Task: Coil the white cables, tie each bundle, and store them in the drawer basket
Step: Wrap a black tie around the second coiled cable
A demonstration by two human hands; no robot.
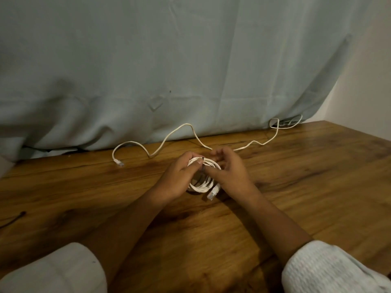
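Both hands close on the coil (203, 182) at table (296, 187) centre: the left hand (179, 178) grips its 9 o'clock side, the right hand (229, 172) pinches a dark tie (203, 162) at 12 o'clock. Tying appears under way. A second cable (169, 136) lies uncoiled toward 12 o'clock; no drawer basket shows.

**White cables on brown wood, grey-green cloth behind**

The coiled cable (203, 185) was white, with a pale, translucent plug at its end, and a dark band crossed the top of the coil. The loose cable (169, 137) behind it was white too. The table (296, 176) was warm brown wood with darker grain streaks. The hanging cloth (169, 60) was a muted grey-green. The right sleeve (330, 269) was whitish with a fine ribbed pattern; the left sleeve (59, 271) was plain off-white. A thin black tie (12, 218) lay at the left edge.
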